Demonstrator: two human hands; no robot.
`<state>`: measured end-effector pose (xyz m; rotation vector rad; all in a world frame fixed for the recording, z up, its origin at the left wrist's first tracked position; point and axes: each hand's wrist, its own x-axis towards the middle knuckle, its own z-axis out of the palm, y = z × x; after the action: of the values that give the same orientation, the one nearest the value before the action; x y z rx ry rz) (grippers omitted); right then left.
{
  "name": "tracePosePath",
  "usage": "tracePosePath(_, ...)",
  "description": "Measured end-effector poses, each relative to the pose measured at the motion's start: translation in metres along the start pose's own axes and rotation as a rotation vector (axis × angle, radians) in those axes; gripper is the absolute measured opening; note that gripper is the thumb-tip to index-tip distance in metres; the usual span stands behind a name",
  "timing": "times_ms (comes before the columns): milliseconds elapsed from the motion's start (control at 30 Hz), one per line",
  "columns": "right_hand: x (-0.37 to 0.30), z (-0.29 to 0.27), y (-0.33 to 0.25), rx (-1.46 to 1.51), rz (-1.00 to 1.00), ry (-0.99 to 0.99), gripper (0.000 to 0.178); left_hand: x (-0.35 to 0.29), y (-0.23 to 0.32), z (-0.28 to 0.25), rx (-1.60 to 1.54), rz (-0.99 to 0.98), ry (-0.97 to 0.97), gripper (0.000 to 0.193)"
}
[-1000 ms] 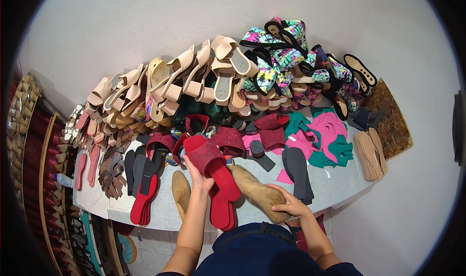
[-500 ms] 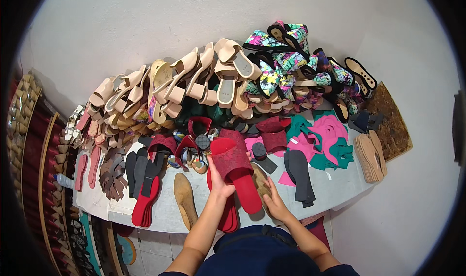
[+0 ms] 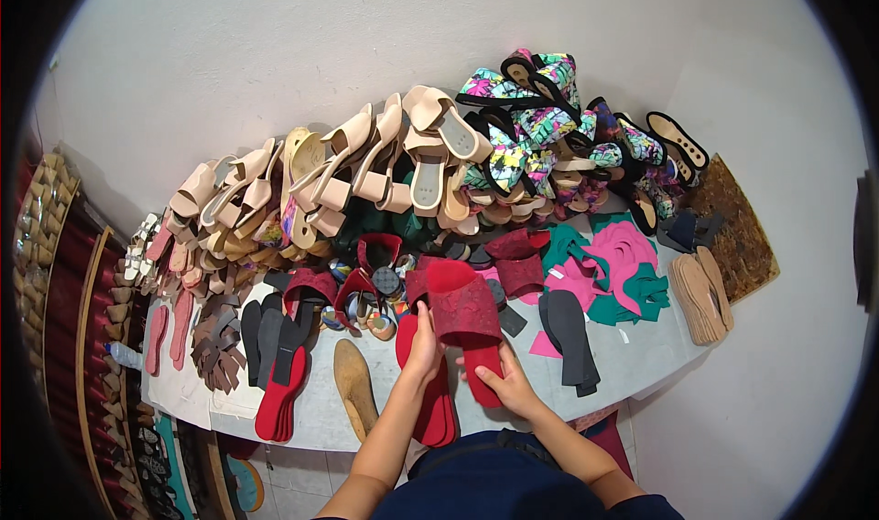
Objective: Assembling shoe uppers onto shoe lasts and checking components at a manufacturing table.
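Observation:
A red slide sandal [image 3: 462, 308] with a wide patterned band hangs over the table, its toe end pointing away from me. My left hand [image 3: 424, 348] is closed on the left edge of its band. My right hand [image 3: 508, 383] grips the heel end of the red sole, thumb on top. No wooden shoe last shows in my hands; whether one sits behind the sandal is hidden. On the table to the left lies a wooden last [image 3: 351, 373]. Beneath my left wrist is a stack of red soles [image 3: 434, 419].
Finished beige sandals [image 3: 352, 140] and patterned sandals [image 3: 536, 135] are piled along the wall. Nearer lie red uppers [image 3: 309, 287], red soles [image 3: 276, 410], grey soles [image 3: 566, 337], and pink and green pieces [image 3: 618, 268]. Tan soles [image 3: 696, 291] stand at the table's right end.
The sandal has shifted right. My right hand, earlier on a wooden last beside it, now holds the sandal's heel; that last has gone from sight. The view has tilted slightly.

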<state>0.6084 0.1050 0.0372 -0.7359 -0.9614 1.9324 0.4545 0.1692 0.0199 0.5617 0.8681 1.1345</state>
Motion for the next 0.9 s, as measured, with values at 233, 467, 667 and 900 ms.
tracePosePath(233,0.005,0.008,0.016,-0.949,-0.307,0.328,0.076,-0.029,-0.051,0.012,0.116,-0.017,-0.132,0.062)
tracePosePath(467,-0.015,-0.004,0.039,-1.022,-0.19,0.121,0.077,-0.027,-0.044,0.013,0.062,-0.077,-0.14,0.047)
tracePosePath(667,-0.015,-0.056,-0.009,-0.808,-0.188,0.316,0.038,-0.028,-0.043,0.002,-0.047,-0.142,-0.06,0.054)
tracePosePath(900,-0.011,-0.143,0.01,-1.626,0.04,0.993,0.071,-0.025,-0.056,0.003,-0.073,-0.203,-0.122,0.06)
